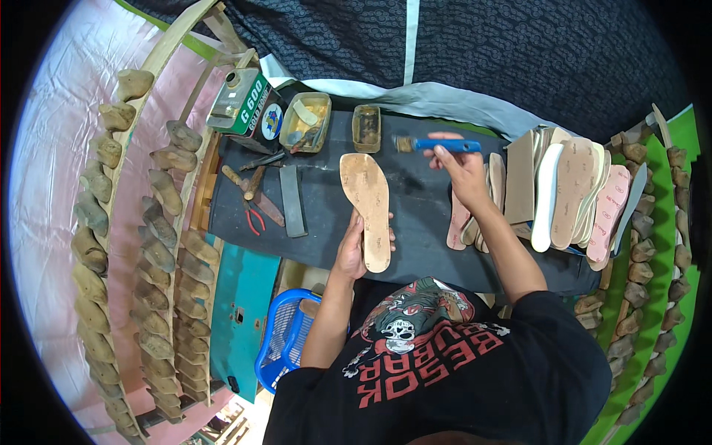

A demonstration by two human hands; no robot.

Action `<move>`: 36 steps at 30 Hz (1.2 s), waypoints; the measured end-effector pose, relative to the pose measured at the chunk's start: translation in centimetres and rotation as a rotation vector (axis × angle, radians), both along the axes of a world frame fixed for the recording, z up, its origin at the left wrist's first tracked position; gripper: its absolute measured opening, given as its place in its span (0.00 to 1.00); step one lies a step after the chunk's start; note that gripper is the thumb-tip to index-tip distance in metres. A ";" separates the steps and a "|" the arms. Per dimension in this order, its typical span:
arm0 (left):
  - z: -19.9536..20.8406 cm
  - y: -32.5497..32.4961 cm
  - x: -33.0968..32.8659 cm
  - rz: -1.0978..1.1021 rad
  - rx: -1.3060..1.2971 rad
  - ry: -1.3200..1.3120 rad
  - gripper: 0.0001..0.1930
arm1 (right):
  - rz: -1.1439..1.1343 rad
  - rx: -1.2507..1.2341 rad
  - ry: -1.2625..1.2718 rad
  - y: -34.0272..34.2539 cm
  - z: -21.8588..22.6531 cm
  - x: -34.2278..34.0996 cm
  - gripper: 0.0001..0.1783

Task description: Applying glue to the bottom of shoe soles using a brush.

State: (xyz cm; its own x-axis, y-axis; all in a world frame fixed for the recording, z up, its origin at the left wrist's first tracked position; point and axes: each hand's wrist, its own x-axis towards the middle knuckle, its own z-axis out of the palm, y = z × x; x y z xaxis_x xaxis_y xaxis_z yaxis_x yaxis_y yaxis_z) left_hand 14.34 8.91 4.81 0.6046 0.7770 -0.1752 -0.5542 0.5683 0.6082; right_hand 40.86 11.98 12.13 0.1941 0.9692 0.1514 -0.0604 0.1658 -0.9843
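A tan insole (pixel 374 215) is grasped by the left hand (pixel 351 250) and a blue-handled brush (pixel 466 146) by the right hand (pixel 467 178), over the bench (pixel 419 241).

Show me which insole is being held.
The tan insole in the left hand, above the black table; the other insoles are grouped toward its right end, unheld.
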 end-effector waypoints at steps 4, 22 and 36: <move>0.2 -0.3 1.6 -0.105 0.006 -0.059 0.27 | 0.016 0.083 -0.069 -5.7 2.5 0.5 0.16; 3.7 -2.8 6.5 -0.331 0.024 0.091 0.30 | 0.111 0.093 -0.505 -14.0 3.6 3.7 0.13; 2.7 -2.4 7.1 -0.363 -0.004 0.088 0.32 | -0.030 0.269 -0.642 -14.0 3.7 4.1 0.13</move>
